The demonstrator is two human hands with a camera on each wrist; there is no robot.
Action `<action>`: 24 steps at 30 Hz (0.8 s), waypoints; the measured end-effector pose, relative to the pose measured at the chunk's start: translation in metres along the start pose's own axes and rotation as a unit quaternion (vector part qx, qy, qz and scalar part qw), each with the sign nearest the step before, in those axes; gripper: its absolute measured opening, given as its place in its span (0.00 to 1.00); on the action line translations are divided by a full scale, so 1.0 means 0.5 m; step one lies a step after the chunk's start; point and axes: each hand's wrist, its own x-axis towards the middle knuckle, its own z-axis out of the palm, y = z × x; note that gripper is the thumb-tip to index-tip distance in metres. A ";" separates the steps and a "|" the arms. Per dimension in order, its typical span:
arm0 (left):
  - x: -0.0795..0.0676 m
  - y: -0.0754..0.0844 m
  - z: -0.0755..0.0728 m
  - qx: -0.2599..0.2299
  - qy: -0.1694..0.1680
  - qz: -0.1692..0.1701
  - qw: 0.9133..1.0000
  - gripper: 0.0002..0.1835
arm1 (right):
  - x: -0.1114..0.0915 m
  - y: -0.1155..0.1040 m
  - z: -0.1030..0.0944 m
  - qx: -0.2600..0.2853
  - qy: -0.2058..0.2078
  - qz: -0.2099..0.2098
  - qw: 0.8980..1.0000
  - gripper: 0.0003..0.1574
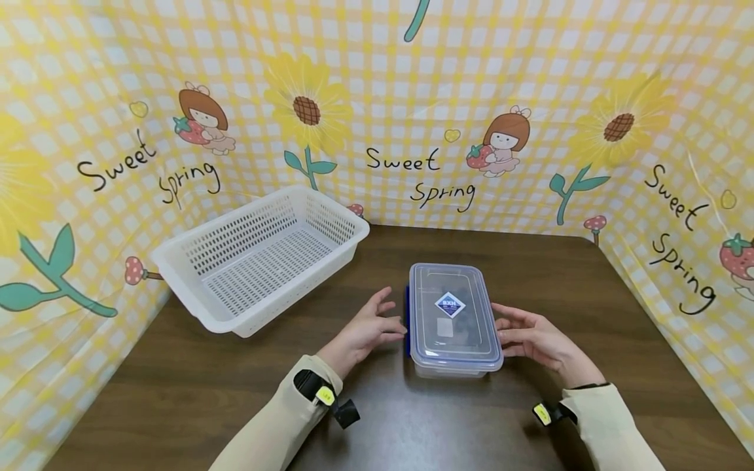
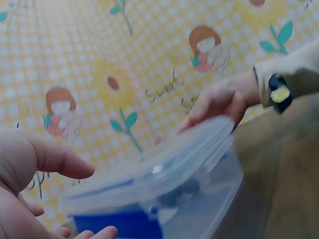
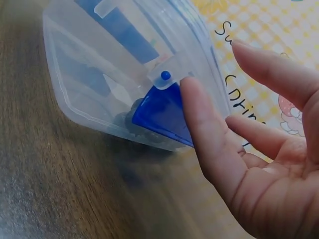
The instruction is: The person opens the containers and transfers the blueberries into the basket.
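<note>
A clear plastic food box (image 1: 455, 320) with a blue-rimmed lid stands on the table, long side pointing away from me. Dark round items (image 3: 142, 119) show through its wall, too blurred to name. My left hand (image 1: 365, 330) is at the box's left side, fingers loosely spread beside the blue side latch (image 2: 122, 226); whether they touch it is unclear. On the opposite side my right hand (image 1: 533, 340) has its fingers extended, with one fingertip at or against the other blue latch (image 3: 164, 112). Neither hand grips anything.
A white perforated plastic basket (image 1: 265, 261) sits at the back left of the dark wooden table (image 1: 389, 425). Yellow checked cloth (image 1: 400, 98) with printed flowers and figures surrounds the table at the back and both sides.
</note>
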 end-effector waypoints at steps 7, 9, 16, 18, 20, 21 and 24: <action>-0.023 -0.003 0.040 0.073 -0.023 0.034 0.996 0.53 | -0.012 0.000 0.008 -0.043 0.004 -0.011 0.999 0.38; -0.025 -0.006 0.044 0.091 -0.016 0.039 0.995 0.53 | -0.013 0.000 0.011 -0.050 0.003 -0.015 0.999 0.39; -0.026 -0.014 0.046 0.097 -0.012 0.046 0.994 0.55 | -0.017 0.003 0.016 -0.069 0.013 -0.023 0.997 0.42; -0.026 -0.014 0.047 0.098 -0.010 0.049 0.994 0.55 | -0.018 0.002 0.018 -0.067 0.014 -0.027 0.997 0.42; -0.027 -0.014 0.047 0.103 -0.008 0.052 0.993 0.54 | -0.018 0.000 0.020 -0.067 0.015 -0.030 0.997 0.42; -0.027 -0.014 0.048 0.107 -0.008 0.054 0.993 0.54 | -0.018 0.000 0.021 -0.068 0.016 -0.031 0.997 0.42; -0.030 -0.014 0.049 0.116 -0.006 0.059 0.992 0.52 | -0.020 -0.003 0.024 -0.072 0.020 -0.032 0.997 0.42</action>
